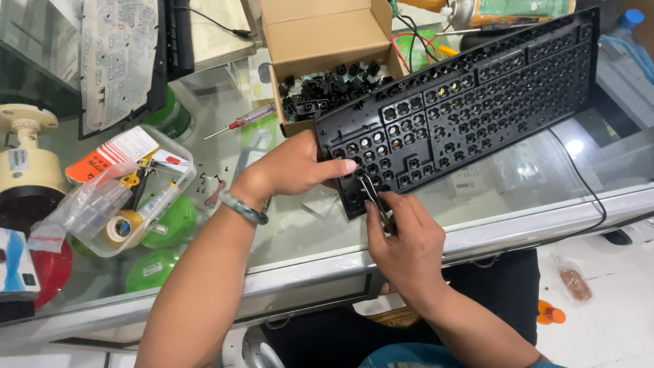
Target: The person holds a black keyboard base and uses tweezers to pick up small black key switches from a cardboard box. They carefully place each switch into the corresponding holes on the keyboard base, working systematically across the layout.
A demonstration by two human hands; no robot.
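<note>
From the head camera, looking straight down: the left hand (296, 170) grips the near-left corner of the black keyboard frame (470, 102), fingers curled over its edge and thumb pressed flat on top, closed firmly on the plastic. A green bangle (243, 208) sits on that wrist. The frame is stripped of its keycaps, rows of empty sockets showing, and it lies slanted across the glass worktop (300, 232), its far end raised toward the upper right, its near corner hanging between the two hands.

The right hand (407, 242) comes in from below, fingers pinched tight around a thin metal wire puller (373, 194), the tool's tip touching the frame's bottom-left rows.

Just behind the frame, an open cardboard box (320, 41) holds a heap of loose black keycaps (323, 92). To its left a red-handled screwdriver (240, 121) lies on the glass. Further left, a clear plastic tub (129, 191) holds a roll of tape and small packets. A black cable (586, 191) loops over the worktop's right side.
</note>
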